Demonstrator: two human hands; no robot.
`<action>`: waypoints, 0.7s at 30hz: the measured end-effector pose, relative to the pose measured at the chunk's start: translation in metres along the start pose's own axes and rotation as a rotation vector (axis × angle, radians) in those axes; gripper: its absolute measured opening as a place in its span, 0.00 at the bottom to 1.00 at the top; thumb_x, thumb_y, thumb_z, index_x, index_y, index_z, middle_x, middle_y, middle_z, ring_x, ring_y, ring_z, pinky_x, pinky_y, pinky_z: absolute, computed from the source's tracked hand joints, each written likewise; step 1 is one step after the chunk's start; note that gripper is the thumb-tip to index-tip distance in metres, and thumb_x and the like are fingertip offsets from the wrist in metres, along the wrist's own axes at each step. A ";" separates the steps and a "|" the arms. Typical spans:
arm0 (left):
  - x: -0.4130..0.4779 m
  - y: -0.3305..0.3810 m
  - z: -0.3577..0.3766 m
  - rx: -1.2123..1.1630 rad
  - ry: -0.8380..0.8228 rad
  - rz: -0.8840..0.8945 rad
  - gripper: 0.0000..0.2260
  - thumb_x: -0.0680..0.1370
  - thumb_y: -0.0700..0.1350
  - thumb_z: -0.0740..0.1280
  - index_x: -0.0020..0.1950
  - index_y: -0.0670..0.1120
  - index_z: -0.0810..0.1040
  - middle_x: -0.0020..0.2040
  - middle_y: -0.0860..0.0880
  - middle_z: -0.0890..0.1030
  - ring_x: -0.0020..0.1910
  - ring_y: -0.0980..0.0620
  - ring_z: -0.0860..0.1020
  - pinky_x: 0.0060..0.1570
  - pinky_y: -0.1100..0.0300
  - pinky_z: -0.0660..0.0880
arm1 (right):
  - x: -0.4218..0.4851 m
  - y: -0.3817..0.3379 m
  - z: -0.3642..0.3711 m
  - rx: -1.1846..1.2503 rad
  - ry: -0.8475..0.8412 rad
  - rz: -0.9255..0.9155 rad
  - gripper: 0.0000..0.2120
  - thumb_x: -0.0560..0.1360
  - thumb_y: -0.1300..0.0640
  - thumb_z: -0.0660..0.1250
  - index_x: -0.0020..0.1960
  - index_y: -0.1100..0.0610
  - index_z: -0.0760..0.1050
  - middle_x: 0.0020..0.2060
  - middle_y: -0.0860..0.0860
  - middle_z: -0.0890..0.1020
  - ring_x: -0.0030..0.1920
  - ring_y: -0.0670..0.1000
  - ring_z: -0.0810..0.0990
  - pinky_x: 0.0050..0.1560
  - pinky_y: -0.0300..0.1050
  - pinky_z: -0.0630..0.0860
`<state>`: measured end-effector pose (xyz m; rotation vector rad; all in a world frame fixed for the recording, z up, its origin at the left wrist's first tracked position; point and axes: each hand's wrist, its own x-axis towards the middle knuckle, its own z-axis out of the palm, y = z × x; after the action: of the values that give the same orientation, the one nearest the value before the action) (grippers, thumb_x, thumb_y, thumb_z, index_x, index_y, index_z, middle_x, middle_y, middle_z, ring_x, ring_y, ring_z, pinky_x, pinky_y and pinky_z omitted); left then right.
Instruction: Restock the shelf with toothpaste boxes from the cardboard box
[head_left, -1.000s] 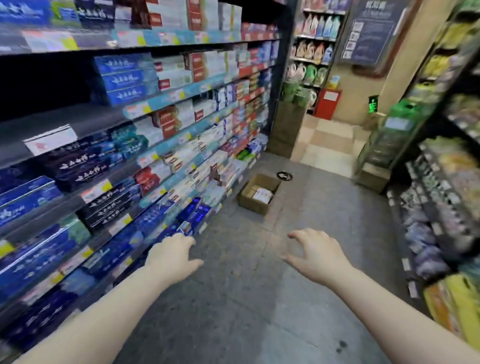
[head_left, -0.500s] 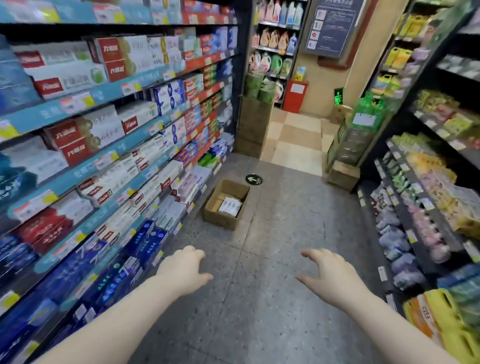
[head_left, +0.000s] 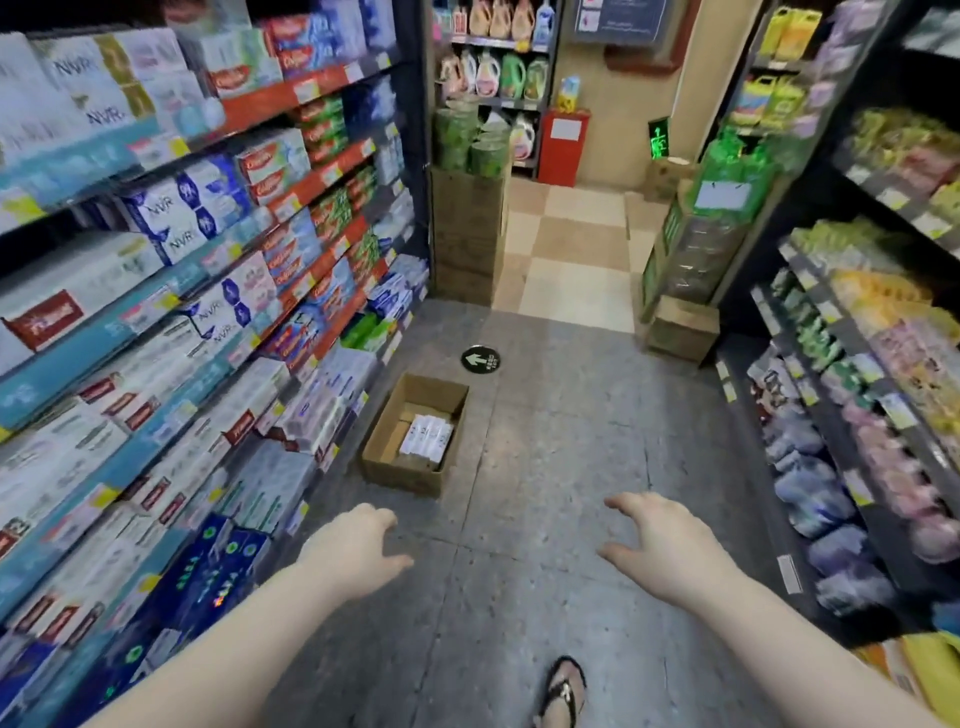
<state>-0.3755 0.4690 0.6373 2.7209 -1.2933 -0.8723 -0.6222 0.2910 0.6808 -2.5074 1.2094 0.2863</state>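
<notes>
An open cardboard box (head_left: 384, 457) stands on the grey floor beside the foot of the toothpaste shelf (head_left: 171, 322), which lines the left side of the aisle. A few white toothpaste boxes (head_left: 427, 438) lie in the cardboard box's right half. My left hand (head_left: 358, 545) and my right hand (head_left: 662, 540) hover in front of me, nearer than the cardboard box, both empty with loosely bent fingers. Neither hand touches anything.
A shelf of bagged goods (head_left: 852, 395) lines the right side. Stacked cartons (head_left: 467, 234) and a green bottle display (head_left: 706, 228) flank the aisle's far end. A round arrow sticker (head_left: 480, 359) marks the floor. My sandalled foot (head_left: 563, 691) shows at the bottom.
I have moved forward along the aisle, so the cardboard box is closer and larger. Both hands stay held out and empty. A sandalled foot has come into view.
</notes>
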 end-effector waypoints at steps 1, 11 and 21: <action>0.017 0.005 -0.004 -0.008 -0.012 -0.037 0.26 0.72 0.60 0.65 0.67 0.51 0.69 0.66 0.48 0.71 0.62 0.48 0.74 0.59 0.51 0.74 | 0.022 0.011 -0.007 -0.003 -0.013 -0.012 0.27 0.72 0.41 0.63 0.69 0.47 0.64 0.67 0.49 0.71 0.68 0.53 0.69 0.65 0.46 0.67; 0.173 0.100 -0.066 -0.152 0.075 -0.161 0.23 0.72 0.60 0.65 0.64 0.51 0.72 0.64 0.49 0.73 0.61 0.48 0.74 0.59 0.54 0.73 | 0.240 0.063 -0.102 -0.113 -0.139 -0.145 0.27 0.73 0.43 0.63 0.70 0.48 0.63 0.67 0.51 0.71 0.67 0.56 0.69 0.64 0.48 0.68; 0.305 0.027 -0.095 -0.301 -0.007 -0.427 0.23 0.72 0.60 0.65 0.64 0.52 0.71 0.64 0.48 0.73 0.61 0.48 0.74 0.58 0.53 0.73 | 0.453 -0.023 -0.119 -0.230 -0.240 -0.376 0.27 0.73 0.43 0.64 0.70 0.48 0.64 0.66 0.51 0.72 0.66 0.56 0.70 0.64 0.49 0.69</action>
<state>-0.1948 0.2106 0.5774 2.7776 -0.5225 -1.0025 -0.3210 -0.0665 0.6493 -2.7303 0.6276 0.6349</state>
